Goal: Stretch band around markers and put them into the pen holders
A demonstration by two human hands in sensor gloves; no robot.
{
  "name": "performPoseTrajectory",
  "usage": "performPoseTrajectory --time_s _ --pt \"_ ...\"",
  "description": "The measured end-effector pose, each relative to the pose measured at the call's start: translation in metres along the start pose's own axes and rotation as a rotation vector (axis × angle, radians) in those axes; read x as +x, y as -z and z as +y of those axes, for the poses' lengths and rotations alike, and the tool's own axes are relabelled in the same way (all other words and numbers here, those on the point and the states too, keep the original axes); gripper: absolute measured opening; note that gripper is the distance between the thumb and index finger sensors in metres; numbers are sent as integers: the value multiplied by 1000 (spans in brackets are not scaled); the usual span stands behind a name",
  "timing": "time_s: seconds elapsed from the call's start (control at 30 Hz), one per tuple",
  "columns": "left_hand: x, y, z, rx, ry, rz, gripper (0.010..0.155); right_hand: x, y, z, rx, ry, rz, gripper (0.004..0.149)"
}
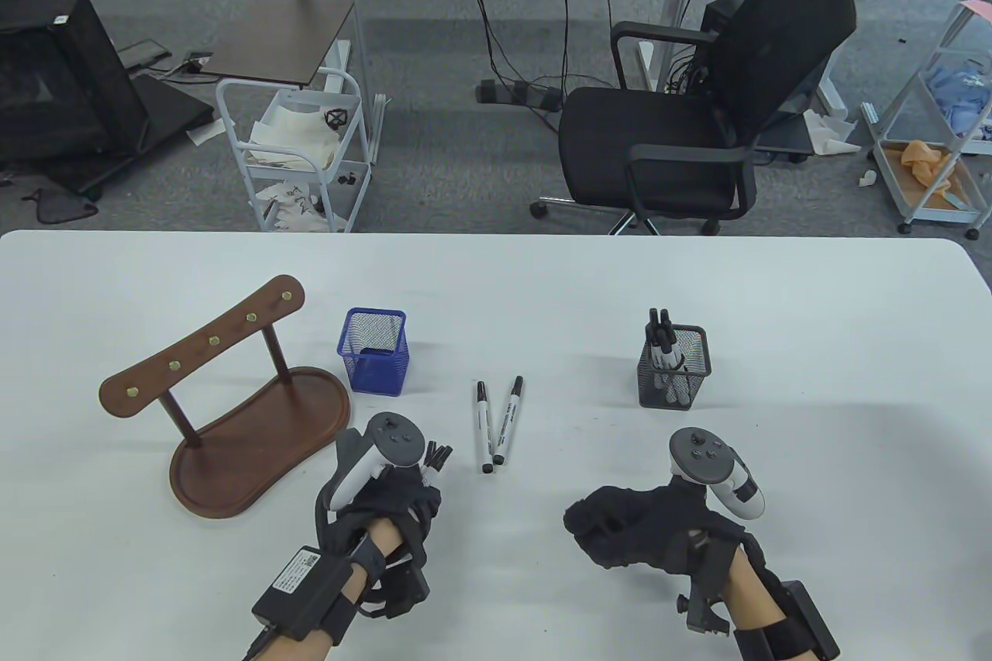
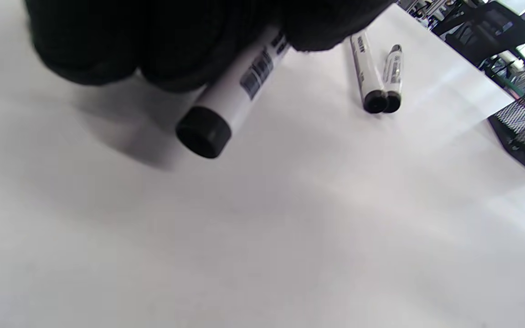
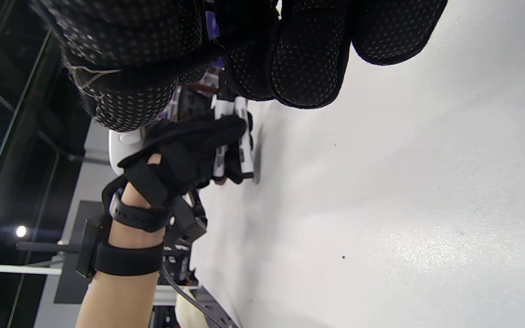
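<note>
My left hand [image 1: 418, 497] grips a small bundle of white markers [image 1: 437, 456] just above the table; their black tips poke out past the fingers. One of them shows up close in the left wrist view as a marker [image 2: 226, 107] under the glove. The right wrist view shows the left hand [image 3: 189, 155] wrapped round the markers [image 3: 243, 136]. My right hand [image 1: 598, 529] hovers to the right with fingers [image 3: 308, 59] curled; a thin tan band [image 3: 84, 76] lies across one of them. Two loose markers [image 1: 496, 425] lie between the blue pen holder [image 1: 373, 349] and the black mesh holder [image 1: 673, 366].
The black mesh holder has several markers [image 1: 660, 339] standing in it. A brown wooden rack [image 1: 256, 444] with brass pegs stands at the left, close to my left hand. An office chair [image 1: 697, 111] and a white cart [image 1: 291, 149] stand beyond the table's far edge.
</note>
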State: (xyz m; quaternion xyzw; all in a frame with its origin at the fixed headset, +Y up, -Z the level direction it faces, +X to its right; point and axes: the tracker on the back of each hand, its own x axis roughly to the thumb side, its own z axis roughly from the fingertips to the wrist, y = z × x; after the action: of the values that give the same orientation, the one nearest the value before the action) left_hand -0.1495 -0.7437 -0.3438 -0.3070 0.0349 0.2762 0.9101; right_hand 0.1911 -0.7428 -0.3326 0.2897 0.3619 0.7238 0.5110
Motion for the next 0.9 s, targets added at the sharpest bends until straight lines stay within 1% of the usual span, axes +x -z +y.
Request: performPoseTrajectory --time_s 0.07,0.2,0.4,0.57,0.67,0.9 --pt "2 -1 5 -17 -23 -24 50 0 0 0 2 1 2 54" --pt "7 -2 13 -14 -119 -63 49 0 0 0 4 1 2 53" --pt "20 4 25 0 -216 -94 49 0 0 0 7 0 6 53" --pt "31 16 31 9 -288 -100 48 -1 0 0 9 3 6 53" --pt "36 25 34 35 -306 -91 46 -1 1 0 11 4 8 53" --pt "42 46 38 77 -361 -41 46 -1 0 0 9 11 7 53"
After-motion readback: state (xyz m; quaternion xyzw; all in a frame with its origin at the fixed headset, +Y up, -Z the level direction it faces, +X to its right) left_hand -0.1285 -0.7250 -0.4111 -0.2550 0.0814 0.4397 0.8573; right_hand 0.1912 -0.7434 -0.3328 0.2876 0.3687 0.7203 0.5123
